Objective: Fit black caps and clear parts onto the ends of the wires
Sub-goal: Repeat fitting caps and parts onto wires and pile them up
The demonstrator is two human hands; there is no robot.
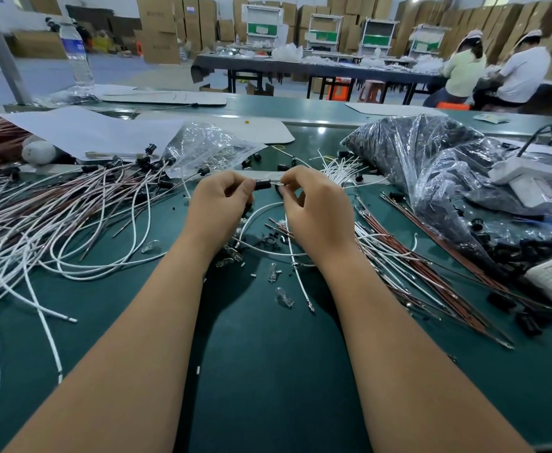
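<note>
A black cap (263,184) is pinched in the grip of the left hand (217,209), thumb and curled fingers closed tight round its left end. The grip of the right hand (317,210) is closed too, its fingertips (284,182) pinched on a small clear part (276,183) that is held against the cap's right end. Both are held just above the green table (268,371), between the two hands. A white wire (261,253) is looped on the table beneath the hands. Loose clear bulbs (284,297) are scattered near the wrists. A large heap of white and brown wires with caps fitted (72,207) is spread to the left, and a bundle of brown and white wires (415,273) lies to the right. A clear bag of small clear parts (209,148) is seen behind the left hand, and a bag of black caps (431,158) at the right.
</note>
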